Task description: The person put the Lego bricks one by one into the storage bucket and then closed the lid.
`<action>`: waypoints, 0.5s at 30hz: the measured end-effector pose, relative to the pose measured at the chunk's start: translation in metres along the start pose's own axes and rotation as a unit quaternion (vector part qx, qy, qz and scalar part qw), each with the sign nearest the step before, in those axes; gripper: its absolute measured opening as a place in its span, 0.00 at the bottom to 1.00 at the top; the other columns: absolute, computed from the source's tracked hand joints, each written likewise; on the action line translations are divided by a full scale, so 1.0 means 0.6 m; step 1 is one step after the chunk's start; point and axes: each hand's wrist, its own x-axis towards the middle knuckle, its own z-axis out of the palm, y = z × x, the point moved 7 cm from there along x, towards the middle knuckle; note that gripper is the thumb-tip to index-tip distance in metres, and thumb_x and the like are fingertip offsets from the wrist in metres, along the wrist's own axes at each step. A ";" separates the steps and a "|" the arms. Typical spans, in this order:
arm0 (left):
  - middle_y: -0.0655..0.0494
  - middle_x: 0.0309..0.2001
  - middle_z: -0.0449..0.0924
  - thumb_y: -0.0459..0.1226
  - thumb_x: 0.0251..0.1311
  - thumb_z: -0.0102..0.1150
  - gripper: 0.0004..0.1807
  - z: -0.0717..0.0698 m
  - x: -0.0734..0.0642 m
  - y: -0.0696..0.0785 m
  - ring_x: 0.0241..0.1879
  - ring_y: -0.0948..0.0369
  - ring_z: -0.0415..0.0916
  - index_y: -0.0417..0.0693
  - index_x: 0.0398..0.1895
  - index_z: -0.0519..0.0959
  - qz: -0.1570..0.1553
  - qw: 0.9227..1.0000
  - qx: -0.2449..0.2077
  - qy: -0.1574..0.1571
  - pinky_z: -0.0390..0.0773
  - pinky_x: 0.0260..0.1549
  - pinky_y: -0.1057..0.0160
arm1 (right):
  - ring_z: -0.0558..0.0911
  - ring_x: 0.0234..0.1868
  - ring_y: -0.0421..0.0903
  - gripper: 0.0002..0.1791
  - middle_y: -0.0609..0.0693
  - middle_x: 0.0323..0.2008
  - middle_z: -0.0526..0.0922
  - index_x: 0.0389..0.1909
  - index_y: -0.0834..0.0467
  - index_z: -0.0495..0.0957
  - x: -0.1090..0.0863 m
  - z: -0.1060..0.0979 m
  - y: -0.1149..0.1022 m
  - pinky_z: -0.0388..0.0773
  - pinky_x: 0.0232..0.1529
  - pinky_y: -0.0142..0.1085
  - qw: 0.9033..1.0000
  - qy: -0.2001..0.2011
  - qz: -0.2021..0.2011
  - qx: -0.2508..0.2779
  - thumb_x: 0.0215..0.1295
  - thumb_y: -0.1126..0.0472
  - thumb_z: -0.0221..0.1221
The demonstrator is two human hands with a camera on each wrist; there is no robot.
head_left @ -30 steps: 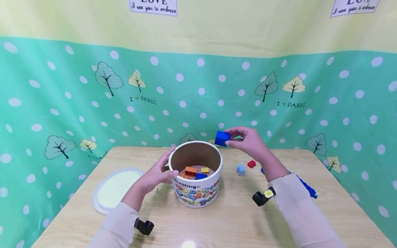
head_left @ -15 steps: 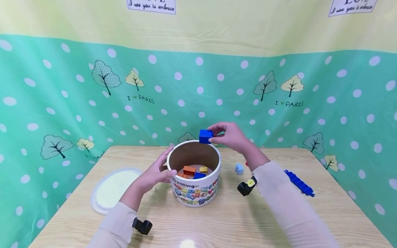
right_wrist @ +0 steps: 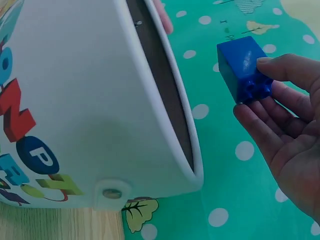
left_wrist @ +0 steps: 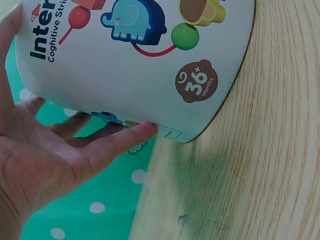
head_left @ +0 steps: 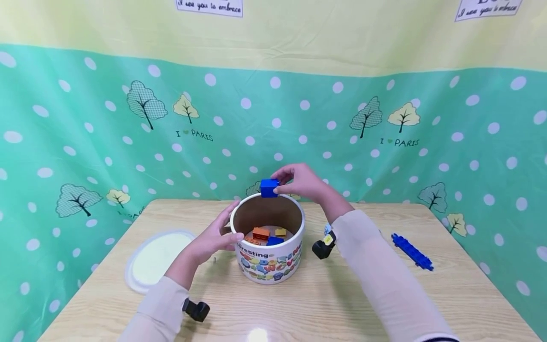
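Observation:
A blue building block (head_left: 268,188) with studs on one end is pinched between the thumb and fingers of my right hand (head_left: 301,183), just above the far rim of a round white bucket (head_left: 273,268). In the right wrist view the same block (right_wrist: 244,65) shows its studs towards the palm. My left hand (head_left: 212,241) holds the bucket's left side, thumb over the rim and fingers along the outer wall. Inside the bucket lie orange blocks (head_left: 261,233), a yellow block (head_left: 280,232) and another blue block (head_left: 275,241).
A white lid (head_left: 160,259) lies on the table left of the bucket. To the right is a long blue strip of joined blocks (head_left: 412,251). A light blue block (head_left: 327,229) is mostly hidden behind the right wrist. A patterned curtain (head_left: 273,118) hangs behind the table.
My right hand has carried the blue block leftward, from right of the bucket to over its far rim. The left hand keeps its hold on the bucket.

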 end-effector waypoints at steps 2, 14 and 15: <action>0.46 0.77 0.42 0.47 0.59 0.65 0.48 0.001 0.001 0.000 0.68 0.35 0.54 0.77 0.76 0.45 0.000 1.000 -0.001 -0.002 0.80 0.45 0.46 | 0.80 0.44 0.49 0.18 0.51 0.42 0.83 0.50 0.59 0.82 0.004 0.007 -0.002 0.80 0.48 0.40 1.000 -0.014 -0.001 -0.007 0.58 0.60 0.69; 0.45 0.77 0.41 0.48 0.58 0.66 0.50 0.003 0.001 0.001 0.69 0.34 0.53 0.75 0.77 0.44 0.004 1.000 -0.005 -0.002 0.79 0.45 0.44 | 0.79 0.54 0.52 0.22 0.53 0.51 0.80 0.56 0.60 0.78 -0.004 0.009 0.016 0.80 0.49 0.40 1.000 -0.015 0.006 -0.001 0.59 0.63 0.67; 0.46 0.77 0.41 0.48 0.58 0.66 0.50 0.003 0.001 0.001 0.69 0.35 0.54 0.76 0.76 0.45 0.003 1.000 -0.005 -0.001 0.79 0.46 0.43 | 0.79 0.53 0.51 0.22 0.53 0.51 0.80 0.55 0.60 0.78 -0.007 0.006 0.020 0.80 0.49 0.40 1.000 -0.011 0.008 0.004 0.59 0.63 0.67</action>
